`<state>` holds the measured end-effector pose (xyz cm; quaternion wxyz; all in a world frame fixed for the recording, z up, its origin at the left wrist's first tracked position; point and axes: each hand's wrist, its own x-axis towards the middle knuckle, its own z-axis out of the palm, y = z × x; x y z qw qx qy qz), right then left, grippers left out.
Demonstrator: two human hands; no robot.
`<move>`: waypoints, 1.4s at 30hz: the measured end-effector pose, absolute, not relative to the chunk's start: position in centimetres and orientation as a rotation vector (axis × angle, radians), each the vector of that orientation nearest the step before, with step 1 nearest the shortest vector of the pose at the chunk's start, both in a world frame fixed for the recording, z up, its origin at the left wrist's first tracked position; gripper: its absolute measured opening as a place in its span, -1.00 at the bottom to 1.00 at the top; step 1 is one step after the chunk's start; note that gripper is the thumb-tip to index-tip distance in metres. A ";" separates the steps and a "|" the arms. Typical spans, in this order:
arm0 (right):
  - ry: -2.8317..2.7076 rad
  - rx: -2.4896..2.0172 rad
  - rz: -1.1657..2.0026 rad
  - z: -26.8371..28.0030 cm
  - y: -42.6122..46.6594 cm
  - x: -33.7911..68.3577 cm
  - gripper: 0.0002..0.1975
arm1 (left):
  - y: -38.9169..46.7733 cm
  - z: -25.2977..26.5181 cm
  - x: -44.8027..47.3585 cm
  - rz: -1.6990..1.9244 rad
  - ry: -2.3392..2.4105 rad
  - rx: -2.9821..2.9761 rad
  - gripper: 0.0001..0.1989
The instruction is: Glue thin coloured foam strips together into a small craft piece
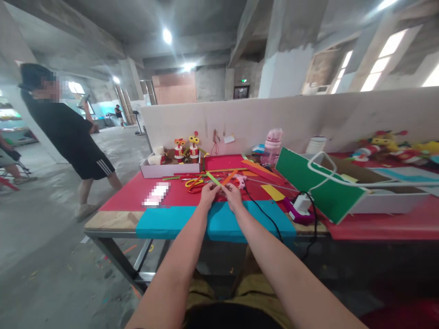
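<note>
Just above the near edge of the table, my left hand point(208, 194) and my right hand point(233, 195) are close together, fingers pinched. Between them a light green paper strip point(212, 177) and an orange paper strip point(230, 177) meet at their lower ends in a V shape. The left fingers are on the green strip and the right fingers on the orange one; the fingertips partly hide the joint. Behind my left hand lie yellow-handled scissors point(192, 184). A pink and white glue gun point(241, 181) is just beyond my right hand.
A white box point(147, 171) holds paper cups and two decorated figures. At right stand a purple power strip point(295, 214), a green board point(318, 187) and a pink bottle point(273, 144). Yellow paper point(273, 192) lies nearby. A black cord crosses the blue cloth point(164, 222). Someone in black point(65, 123) stands left.
</note>
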<state>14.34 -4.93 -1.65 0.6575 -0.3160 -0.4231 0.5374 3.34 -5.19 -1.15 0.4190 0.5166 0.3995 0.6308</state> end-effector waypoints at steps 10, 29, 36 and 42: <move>-1.019 -0.727 1.250 -1.4 -5.3 14.4 -0.62 | -5.4 -0.8 3.5 1.611 1.006 1.195 -0.70; -1.006 -0.752 1.196 -1.7 -5.0 14.4 -0.70 | -5.4 -0.7 3.7 1.592 1.000 1.222 -0.69; -0.977 -0.730 1.179 -1.9 -4.7 14.4 -0.69 | -5.3 -0.9 3.7 1.597 0.998 1.246 -0.70; -0.983 -0.707 1.192 -1.8 -5.0 14.3 -0.69 | -5.1 -1.2 3.5 1.607 1.036 1.227 -0.70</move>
